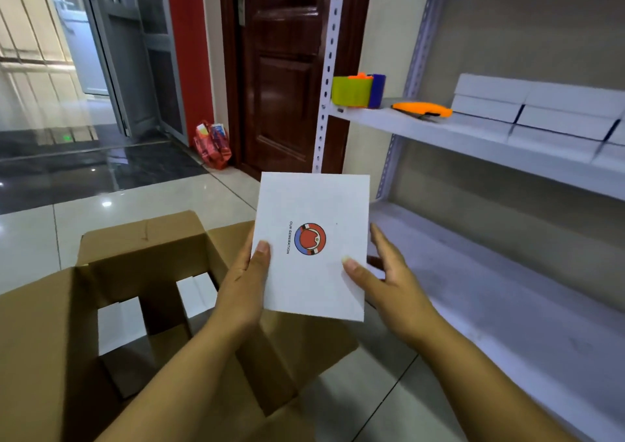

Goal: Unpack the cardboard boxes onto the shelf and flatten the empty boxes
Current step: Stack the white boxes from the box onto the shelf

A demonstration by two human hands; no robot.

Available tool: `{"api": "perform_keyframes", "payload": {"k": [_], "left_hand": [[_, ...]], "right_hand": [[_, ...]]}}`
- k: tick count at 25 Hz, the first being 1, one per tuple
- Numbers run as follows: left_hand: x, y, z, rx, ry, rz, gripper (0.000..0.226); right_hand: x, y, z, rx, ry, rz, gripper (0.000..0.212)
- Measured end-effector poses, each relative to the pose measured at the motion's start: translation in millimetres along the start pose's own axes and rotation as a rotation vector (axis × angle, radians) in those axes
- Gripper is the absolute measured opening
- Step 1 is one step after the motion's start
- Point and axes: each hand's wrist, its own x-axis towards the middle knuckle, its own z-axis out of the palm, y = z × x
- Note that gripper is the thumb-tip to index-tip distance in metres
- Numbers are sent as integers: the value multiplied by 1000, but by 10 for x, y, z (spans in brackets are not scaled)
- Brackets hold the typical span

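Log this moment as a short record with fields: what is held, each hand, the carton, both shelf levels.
held item: white box with round red-and-blue logo, above the carton's right flap
left hand: grips the box's left edge, thumb on top
right hand: thumb on the box's right edge, fingers spread behind it
cardboard carton: open on the floor, white boxes inside
upper shelf: tape dispenser, orange cutter, stacked white boxes
lower shelf: nothing visible on it

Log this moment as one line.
both hands hold white box | left hand | right hand | cardboard box open | lower shelf bare
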Motion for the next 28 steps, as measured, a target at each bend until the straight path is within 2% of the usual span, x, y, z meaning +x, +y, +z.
{"api": "perform_keyframes", "payload": {"k": [6,10,14,17,23,28], "left_hand": [[101,500,584,45,28,158,35],[160,873,1055,59,18,222,27],[177,1257,1518,17,-65,294,21],[171,1494,1854,20,-148,330,25],[209,1777,2344,50,-231,396,22],[234,1944,2735,-21,-293,409,34]], "right_hand": [[-85,-243,-571,-4,81,-136,54],[-49,-475,-1099,-3,159,-276,51],[-10,-696,-1583,53,287,-378,49],[11,-793,-1926,44,382,-377,50],[-14,-1000,-2480,0,559,-389,28],[-88,-1083,-2834,-58,660,-408,32]]}}
